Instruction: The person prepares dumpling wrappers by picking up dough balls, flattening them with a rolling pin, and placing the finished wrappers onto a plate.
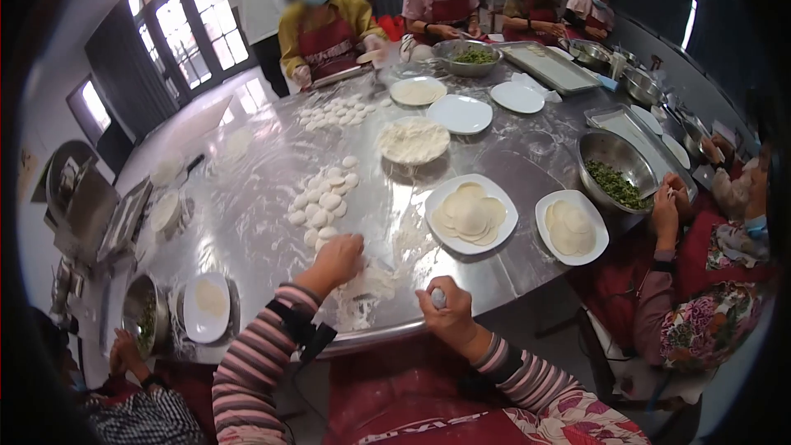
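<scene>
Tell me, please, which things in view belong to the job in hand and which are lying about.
Likely in use: grey, round-ended tool in right hand; small, round white dough pieces; flat, pale dough discs.
Apparently lying about: slim black utensil; glossy white plate.

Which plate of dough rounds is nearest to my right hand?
The squarish plate directly beyond your right hand, left of the other squarish one; all others lie farther away.
</scene>
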A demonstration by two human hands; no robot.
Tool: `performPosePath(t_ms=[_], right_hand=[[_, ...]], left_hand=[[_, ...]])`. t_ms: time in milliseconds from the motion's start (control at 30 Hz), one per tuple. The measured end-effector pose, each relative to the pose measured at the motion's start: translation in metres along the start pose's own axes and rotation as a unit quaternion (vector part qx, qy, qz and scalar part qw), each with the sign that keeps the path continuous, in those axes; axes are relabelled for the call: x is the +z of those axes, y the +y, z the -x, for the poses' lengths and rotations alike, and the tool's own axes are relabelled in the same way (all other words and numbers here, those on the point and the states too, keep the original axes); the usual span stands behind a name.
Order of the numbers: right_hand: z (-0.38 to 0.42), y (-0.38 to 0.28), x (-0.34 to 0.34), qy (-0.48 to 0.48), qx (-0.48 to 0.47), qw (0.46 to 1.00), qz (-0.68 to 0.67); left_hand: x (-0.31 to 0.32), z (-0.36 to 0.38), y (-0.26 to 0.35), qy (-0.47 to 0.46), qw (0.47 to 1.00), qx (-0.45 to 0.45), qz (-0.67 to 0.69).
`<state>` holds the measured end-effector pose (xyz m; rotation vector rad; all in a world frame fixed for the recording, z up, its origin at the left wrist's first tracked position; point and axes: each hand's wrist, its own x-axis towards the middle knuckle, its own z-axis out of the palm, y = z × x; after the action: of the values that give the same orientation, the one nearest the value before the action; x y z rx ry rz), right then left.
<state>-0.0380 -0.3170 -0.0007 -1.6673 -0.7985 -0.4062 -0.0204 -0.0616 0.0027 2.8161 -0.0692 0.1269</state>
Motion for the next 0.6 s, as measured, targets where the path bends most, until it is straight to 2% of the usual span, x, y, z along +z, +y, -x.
performPosePath(t_ms=[133, 167, 200, 267, 333, 367, 400, 467, 567, 600], right_hand=[[0.012, -0.005, -0.001, -0.003, 0.037, 0.999, 0.01], [0.013, -0.008, -0.002, 0.006, 0.03, 0.999, 0.021], [0.013, -0.01, -0.003, 0.016, 0.022, 0.999, 0.031], [0.006, -0.006, -0.003, 0.014, -0.007, 0.999, 0.035], [-0.013, 0.0, 0.002, -0.03, -0.17, 0.964, 0.2], [-0.022, 0.007, 0.011, -0.011, -0.13, 0.978, 0.161], [-0.033, 0.009, 0.023, 0.023, -0.044, 0.997, 0.064], [-0.045, 0.031, 0.041, 0.004, 0.028, 0.999, 0.04], [-0.043, 0.039, 0.046, 0.028, 0.007, 0.997, 0.066], [-0.037, 0.038, 0.04, 0.051, -0.076, 0.99, 0.111]], left_hand=[[-0.007, 0.011, 0.019, -0.006, 0.997, -0.039, 0.07], [0.0, 0.016, 0.018, -0.042, 0.973, -0.054, 0.218], [0.003, 0.022, 0.021, -0.073, 0.927, -0.064, 0.362], [0.008, 0.044, 0.031, -0.129, 0.939, -0.077, 0.31], [0.016, 0.056, 0.031, -0.128, 0.937, -0.097, 0.311], [0.016, 0.058, 0.031, -0.112, 0.936, -0.104, 0.319], [0.017, 0.06, 0.033, -0.097, 0.934, -0.109, 0.326], [0.018, 0.053, 0.034, -0.092, 0.938, -0.105, 0.316], [0.018, 0.045, 0.03, -0.099, 0.965, -0.086, 0.227], [0.018, 0.048, 0.03, -0.093, 0.964, -0.089, 0.231]])
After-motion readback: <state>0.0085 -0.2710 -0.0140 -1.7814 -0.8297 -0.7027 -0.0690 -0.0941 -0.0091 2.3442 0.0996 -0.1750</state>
